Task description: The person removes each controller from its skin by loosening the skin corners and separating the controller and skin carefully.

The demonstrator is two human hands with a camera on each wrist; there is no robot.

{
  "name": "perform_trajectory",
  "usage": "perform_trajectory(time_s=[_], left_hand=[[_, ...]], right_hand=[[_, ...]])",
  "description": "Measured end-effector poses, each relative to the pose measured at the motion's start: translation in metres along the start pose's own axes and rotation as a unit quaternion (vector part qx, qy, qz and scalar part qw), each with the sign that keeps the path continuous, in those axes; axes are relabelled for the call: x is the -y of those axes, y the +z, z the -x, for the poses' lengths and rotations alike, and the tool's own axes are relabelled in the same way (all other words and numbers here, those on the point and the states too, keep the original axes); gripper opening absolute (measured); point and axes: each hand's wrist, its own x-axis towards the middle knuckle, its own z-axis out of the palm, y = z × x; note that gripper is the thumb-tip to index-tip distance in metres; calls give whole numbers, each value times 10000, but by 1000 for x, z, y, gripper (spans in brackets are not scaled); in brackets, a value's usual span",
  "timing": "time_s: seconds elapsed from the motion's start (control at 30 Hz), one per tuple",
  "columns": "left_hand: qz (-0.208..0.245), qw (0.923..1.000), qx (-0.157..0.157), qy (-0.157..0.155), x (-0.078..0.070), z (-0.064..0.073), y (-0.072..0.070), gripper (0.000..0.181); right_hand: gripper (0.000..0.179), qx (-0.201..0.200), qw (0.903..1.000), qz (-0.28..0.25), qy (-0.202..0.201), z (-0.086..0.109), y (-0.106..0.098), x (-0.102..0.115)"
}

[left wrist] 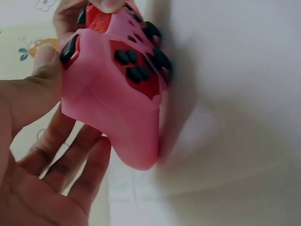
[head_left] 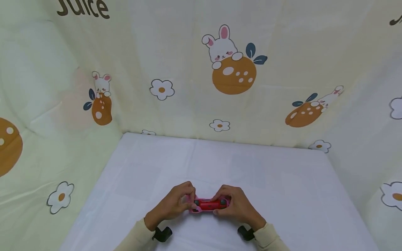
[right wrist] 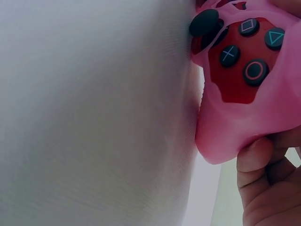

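one game controller (head_left: 209, 205), red, in a pink cover (left wrist: 108, 89); presumably light, stiff beneath, the cover likely soft and not slippery, the black thumbsticks (right wrist: 204, 22) its delicate part; best taken by the two end handles (right wrist: 218, 146). location: between both hands, at the white tabletop (head_left: 276, 181), contact unclear. left hand (head_left: 176, 200): partly closed, pinching one end. right hand (head_left: 235, 204): likewise, gripping the opposite end.
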Motion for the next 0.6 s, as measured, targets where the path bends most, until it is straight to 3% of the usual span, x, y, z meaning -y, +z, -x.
perform_trajectory(time_s=[0.3, 0.43, 0.6], left_hand=[[79, 9991, -200, -372, -7, -2, 0, 29], [-80, 9988, 14, -477, -11, -6, -1, 23], [-800, 9951, 407, -417, -19, -12, -1, 19]], right_hand=[[38, 19, 9999, -45, 131, -1, -2, 0], [38, 45, 9998, -78, 190, -1, -2, 1], [38, 96, 9995, -173, 250, -1, -2, 2]])
